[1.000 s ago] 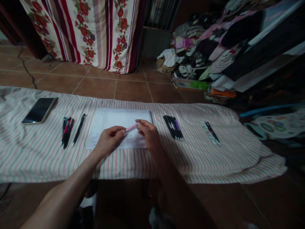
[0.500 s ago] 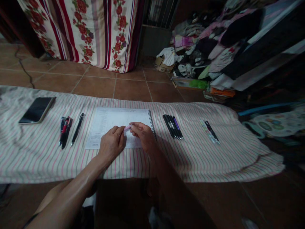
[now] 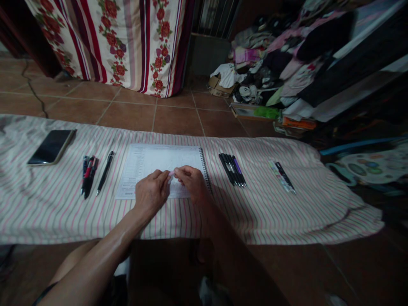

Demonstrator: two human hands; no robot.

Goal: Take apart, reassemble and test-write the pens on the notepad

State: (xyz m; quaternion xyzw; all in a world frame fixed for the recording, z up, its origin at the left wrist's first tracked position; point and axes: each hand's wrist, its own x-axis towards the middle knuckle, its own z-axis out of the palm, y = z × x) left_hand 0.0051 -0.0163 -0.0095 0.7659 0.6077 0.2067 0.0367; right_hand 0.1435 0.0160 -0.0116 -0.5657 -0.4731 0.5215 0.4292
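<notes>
My left hand point(image 3: 152, 191) and my right hand point(image 3: 191, 182) meet over a spiral notebook point(image 3: 153, 159) printed with a form. Their fingertips pinch a slim pink pen point(image 3: 171, 173), and only a small bit of it shows between them. Both hands rest low on the open page, close to its bottom edge. To the left of the notebook lie a black pen point(image 3: 105, 173) and a small bunch of pens point(image 3: 88, 176). A row of dark pens point(image 3: 232, 170) lies to its right.
A pink-striped cloth point(image 3: 47, 212) covers the low surface. A smartphone point(image 3: 51, 147) lies at its left end, and a packaged pen set point(image 3: 282, 177) at its right. Beyond are tiled floor, a floral curtain, and heaped clothes at the back right.
My hands have drawn closer together and sit lower on the page. The pink pen, clearly visible earlier, is now almost fully hidden between my fingers.
</notes>
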